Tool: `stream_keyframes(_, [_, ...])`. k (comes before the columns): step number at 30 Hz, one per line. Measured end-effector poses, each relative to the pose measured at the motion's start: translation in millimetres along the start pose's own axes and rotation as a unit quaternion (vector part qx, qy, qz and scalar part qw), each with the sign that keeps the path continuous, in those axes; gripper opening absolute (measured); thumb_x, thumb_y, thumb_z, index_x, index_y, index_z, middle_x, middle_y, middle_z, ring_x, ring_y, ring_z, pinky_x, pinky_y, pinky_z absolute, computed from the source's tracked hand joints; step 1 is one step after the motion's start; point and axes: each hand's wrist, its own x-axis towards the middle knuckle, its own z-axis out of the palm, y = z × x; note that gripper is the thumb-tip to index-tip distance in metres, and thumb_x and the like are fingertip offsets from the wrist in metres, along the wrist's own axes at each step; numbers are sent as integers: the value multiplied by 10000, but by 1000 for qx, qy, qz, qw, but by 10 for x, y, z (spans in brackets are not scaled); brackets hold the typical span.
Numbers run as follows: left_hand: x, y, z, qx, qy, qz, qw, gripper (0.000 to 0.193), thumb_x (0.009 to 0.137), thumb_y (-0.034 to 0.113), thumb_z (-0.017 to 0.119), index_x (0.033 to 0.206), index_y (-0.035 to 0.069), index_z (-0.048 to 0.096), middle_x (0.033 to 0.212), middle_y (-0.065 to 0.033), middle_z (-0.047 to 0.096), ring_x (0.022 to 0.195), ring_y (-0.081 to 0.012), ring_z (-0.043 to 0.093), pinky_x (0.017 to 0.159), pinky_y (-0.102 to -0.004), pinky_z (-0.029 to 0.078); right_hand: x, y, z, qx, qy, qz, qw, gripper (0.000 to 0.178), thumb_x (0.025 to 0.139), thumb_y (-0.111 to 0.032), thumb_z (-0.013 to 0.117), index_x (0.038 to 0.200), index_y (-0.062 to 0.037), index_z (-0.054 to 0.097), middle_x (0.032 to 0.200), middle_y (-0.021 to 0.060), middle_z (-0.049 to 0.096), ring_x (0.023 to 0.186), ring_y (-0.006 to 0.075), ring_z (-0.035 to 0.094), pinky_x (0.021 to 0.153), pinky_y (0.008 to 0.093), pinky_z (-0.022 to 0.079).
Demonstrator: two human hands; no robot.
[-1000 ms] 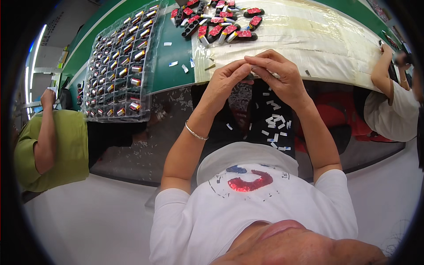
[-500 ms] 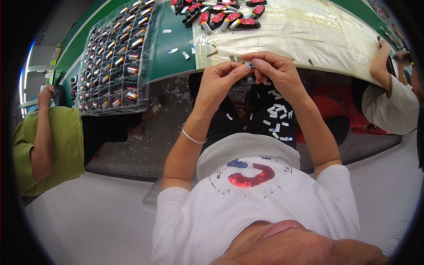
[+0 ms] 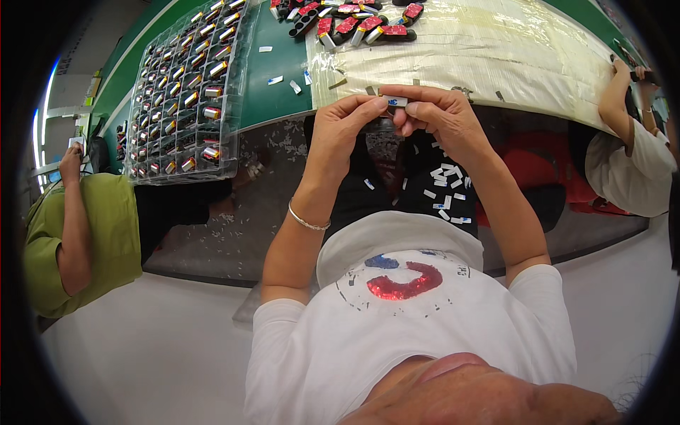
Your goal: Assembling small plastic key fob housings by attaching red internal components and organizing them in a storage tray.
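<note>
Head view looks down on a green workbench (image 3: pixel 276 99), the landmark for all that follows. Both hands meet just at its near edge, raised over the person's lap. The left hand (image 3: pixel 340 131) and the right hand (image 3: pixel 443 120) pinch between thumbs and fingertips a small part (image 3: pixel 392 102): a short, pale silvery piece with a bluish tint at one end, mostly hidden by the fingers, so its full shape is hard to tell. Both hands are closed down to a fine pinch on it, with the other fingers curled. A thin bracelet (image 3: pixel 307 221) circles the left wrist. On the bench's left stretch lies a clear blister tray (image 3: pixel 188 85) whose pockets hold rows of small cylinders with red and yellow ends. On the bench's middle and right stretch lies a pale, glossy sheet (image 3: pixel 496 49), and at its far edge sits a cluster of black and red parts (image 3: pixel 354 18). Small white paper scraps (image 3: pixel 446 191) dot the dark apron below the bench's near edge.
</note>
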Motion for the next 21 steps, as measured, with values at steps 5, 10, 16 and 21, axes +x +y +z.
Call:
stream_keyframes(5, [-23, 10, 62, 55, 8, 54, 997, 175, 876, 144, 703, 927, -22, 719, 823, -18, 686, 754, -48, 594, 706, -183, 460, 30, 22, -18, 41, 21, 25, 999, 307, 941, -99, 510, 1194, 11, 643, 842, 74, 675, 715, 85, 635, 740, 211, 550])
stream_keyframes(10, [-28, 79, 167, 160, 35, 105, 981, 163, 875, 126, 696, 916, -31, 718, 784, -13, 684, 728, -40, 590, 667, -175, 458, 34, -10, -77, 19, 37, 20, 999, 279, 915, -63, 534, 1147, -15, 682, 870, 58, 677, 748, 84, 641, 726, 210, 539])
stream_keyframes(16, [101, 154, 40, 159, -13, 30, 987, 180, 879, 151, 664, 864, -23, 706, 784, -51, 690, 758, -91, 599, 747, -203, 438, -31, -104, -40, -405, 82, -277, 867, 159, 810, -7, 699, 966, -31, 720, 928, 79, 684, 810, 182, 666, 732, 262, 517])
stream_keyframes(21, [35, 92, -16, 168, -86, 5, 982, 192, 898, 151, 640, 914, -31, 698, 816, -68, 696, 775, -107, 614, 779, -233, 450, -16, -106, -47, -389, 99, -280, 872, 83, 850, -87, 694, 886, -14, 677, 880, 63, 680, 716, 157, 649, 691, 254, 504])
